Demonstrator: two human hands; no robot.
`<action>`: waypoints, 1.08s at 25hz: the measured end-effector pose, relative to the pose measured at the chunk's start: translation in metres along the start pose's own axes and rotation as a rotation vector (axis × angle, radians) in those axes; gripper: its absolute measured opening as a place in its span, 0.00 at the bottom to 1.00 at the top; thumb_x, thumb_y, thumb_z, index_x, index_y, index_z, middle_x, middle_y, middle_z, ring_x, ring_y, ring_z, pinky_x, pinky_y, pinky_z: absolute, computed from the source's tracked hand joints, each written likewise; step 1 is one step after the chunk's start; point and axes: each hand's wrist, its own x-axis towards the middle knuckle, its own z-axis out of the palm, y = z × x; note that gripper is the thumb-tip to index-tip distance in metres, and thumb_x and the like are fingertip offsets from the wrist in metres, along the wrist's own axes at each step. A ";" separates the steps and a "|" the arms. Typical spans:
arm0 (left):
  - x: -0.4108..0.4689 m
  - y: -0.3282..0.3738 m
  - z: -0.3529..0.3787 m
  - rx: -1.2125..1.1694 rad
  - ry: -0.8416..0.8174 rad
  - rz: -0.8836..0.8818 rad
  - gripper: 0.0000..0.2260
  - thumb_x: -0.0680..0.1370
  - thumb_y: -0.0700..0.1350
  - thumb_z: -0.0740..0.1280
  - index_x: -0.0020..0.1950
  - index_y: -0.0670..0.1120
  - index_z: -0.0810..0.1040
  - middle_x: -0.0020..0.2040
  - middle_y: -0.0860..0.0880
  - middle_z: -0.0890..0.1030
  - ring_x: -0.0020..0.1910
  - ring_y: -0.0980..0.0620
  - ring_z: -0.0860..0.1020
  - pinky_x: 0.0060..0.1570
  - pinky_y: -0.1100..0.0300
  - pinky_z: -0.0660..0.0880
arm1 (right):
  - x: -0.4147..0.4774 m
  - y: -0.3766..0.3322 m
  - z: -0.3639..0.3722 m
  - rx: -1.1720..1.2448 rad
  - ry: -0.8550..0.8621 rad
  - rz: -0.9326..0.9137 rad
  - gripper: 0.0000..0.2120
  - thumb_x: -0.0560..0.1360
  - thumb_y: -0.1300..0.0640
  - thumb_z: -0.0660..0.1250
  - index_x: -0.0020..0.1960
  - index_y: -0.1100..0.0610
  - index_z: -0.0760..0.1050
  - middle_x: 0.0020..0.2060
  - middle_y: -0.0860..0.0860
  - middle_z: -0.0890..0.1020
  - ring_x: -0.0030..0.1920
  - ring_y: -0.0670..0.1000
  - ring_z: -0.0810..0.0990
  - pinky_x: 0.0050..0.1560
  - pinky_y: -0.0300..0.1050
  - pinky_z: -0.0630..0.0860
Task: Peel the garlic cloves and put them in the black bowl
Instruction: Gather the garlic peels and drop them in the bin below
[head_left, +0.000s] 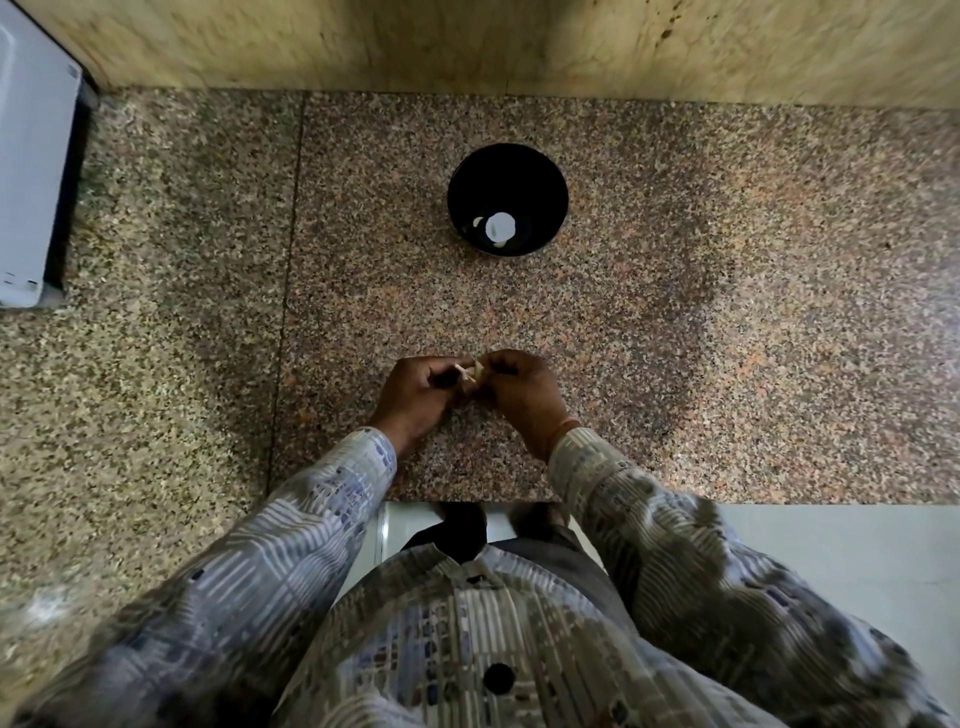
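Observation:
A pale garlic clove (469, 372) with loose papery skin sits between my two hands, just above the speckled granite counter. My left hand (415, 397) pinches it from the left with curled fingers. My right hand (522, 397) pinches it from the right, fingertips meeting the left hand's. Most of the clove is hidden by my fingers. The black bowl (506, 166) stands on the counter beyond my hands, well apart from them. Pale peeled cloves (497, 228) lie at its bottom.
A white appliance (31, 166) stands at the counter's far left against the beige wall (467, 41). The counter's front edge (779, 503) runs just behind my wrists, with a pale floor below it. A seam (291, 260) crosses the granite left of the bowl.

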 end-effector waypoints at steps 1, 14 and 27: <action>-0.001 0.002 0.001 -0.010 -0.002 0.007 0.16 0.73 0.40 0.79 0.59 0.51 0.86 0.54 0.53 0.87 0.55 0.54 0.85 0.63 0.50 0.80 | -0.003 -0.005 -0.004 0.037 -0.062 0.008 0.06 0.75 0.65 0.73 0.50 0.58 0.84 0.47 0.61 0.86 0.45 0.55 0.83 0.55 0.61 0.83; -0.002 0.016 -0.033 0.269 0.172 0.053 0.14 0.74 0.40 0.77 0.57 0.52 0.87 0.52 0.54 0.86 0.50 0.56 0.84 0.55 0.60 0.80 | 0.018 -0.019 0.014 -0.166 -0.101 -0.020 0.03 0.75 0.61 0.75 0.48 0.56 0.85 0.42 0.57 0.88 0.41 0.53 0.86 0.48 0.53 0.85; -0.019 0.022 -0.060 0.587 0.328 0.176 0.21 0.71 0.47 0.80 0.63 0.57 0.82 0.56 0.51 0.78 0.47 0.55 0.77 0.46 0.60 0.74 | 0.003 -0.028 -0.038 -0.077 -0.127 0.096 0.07 0.80 0.65 0.69 0.56 0.58 0.77 0.42 0.58 0.86 0.39 0.58 0.85 0.41 0.49 0.84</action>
